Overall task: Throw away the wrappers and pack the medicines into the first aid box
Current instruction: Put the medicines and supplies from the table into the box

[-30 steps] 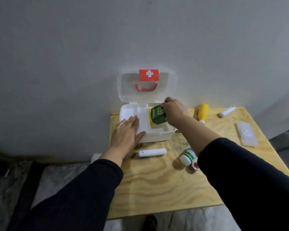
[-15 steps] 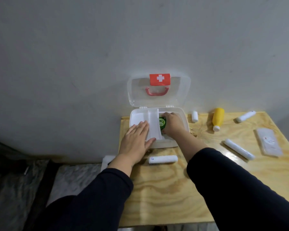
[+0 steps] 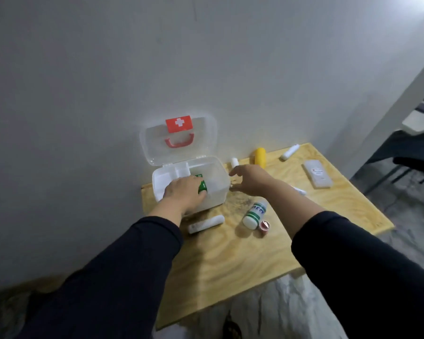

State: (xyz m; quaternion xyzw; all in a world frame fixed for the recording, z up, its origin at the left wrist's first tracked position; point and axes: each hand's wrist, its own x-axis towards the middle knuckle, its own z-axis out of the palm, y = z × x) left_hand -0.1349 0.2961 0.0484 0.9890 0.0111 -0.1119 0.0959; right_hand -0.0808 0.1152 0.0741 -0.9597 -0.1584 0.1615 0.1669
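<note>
Bare plywood table (image 3: pixel 220 260) up front; bottles (image 3: pixel 253 214) crowding box (image 3: pixel 216 192) side.

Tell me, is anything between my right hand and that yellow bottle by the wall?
Nothing visible blocks it. The right hand hovers open just right of the first aid box, and the yellow bottle lies just beyond it. A small white vial stands to the bottle's left, off the direct line.

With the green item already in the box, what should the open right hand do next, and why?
Probably reach on for the small white bottle by the first aid box: the right hand is open and empty just short of it, and the bottle is still unpacked.
</note>
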